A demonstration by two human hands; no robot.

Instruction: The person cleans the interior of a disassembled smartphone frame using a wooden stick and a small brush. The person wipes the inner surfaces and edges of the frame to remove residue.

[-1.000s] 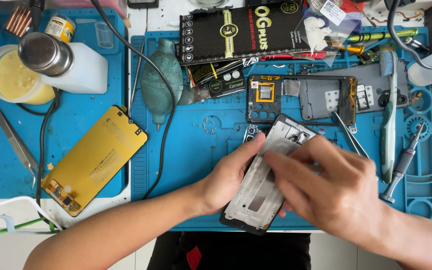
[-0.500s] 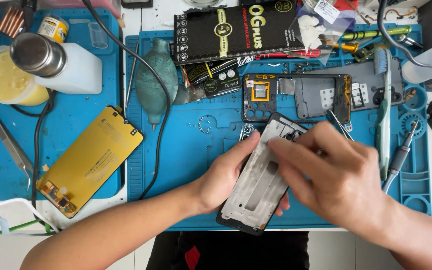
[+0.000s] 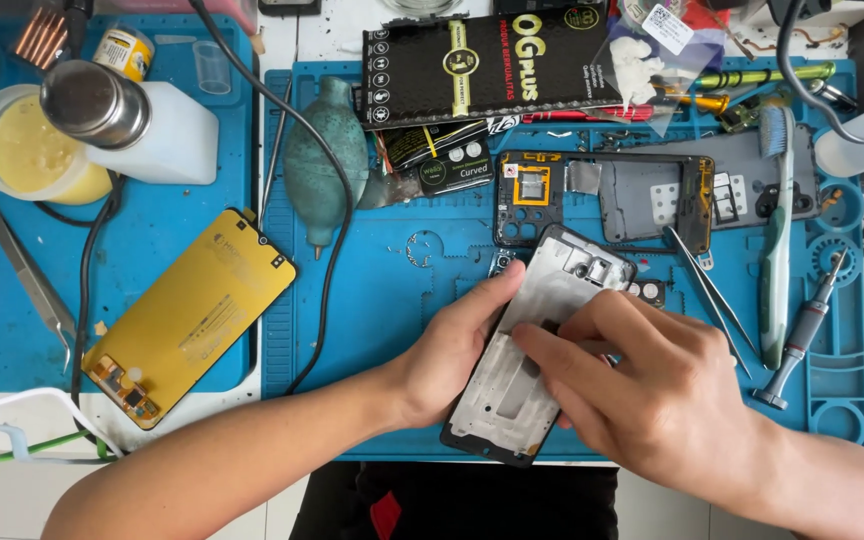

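A silver phone frame (image 3: 542, 330) lies tilted on the blue work mat (image 3: 392, 300) near its front edge. My left hand (image 3: 452, 350) grips the frame's left edge, thumb on its upper side. My right hand (image 3: 652, 390) rests over the frame's right half, fingertips pressing on its middle. What the fingertips touch is hidden. A dark phone back housing (image 3: 602, 200) lies just beyond the frame.
A yellow phone screen panel (image 3: 187, 315) lies at the left. Metal tweezers (image 3: 712, 290), a toothbrush (image 3: 777, 240) and a small screwdriver (image 3: 802, 335) lie to the right. A green rubber air blower (image 3: 324, 160), a black cable (image 3: 337, 250), a black packet (image 3: 492, 65) and a white bottle (image 3: 152, 130) sit behind.
My right hand's fingers have slid slightly down and left across the frame. The left hand keeps its grip and the frame stays in place.
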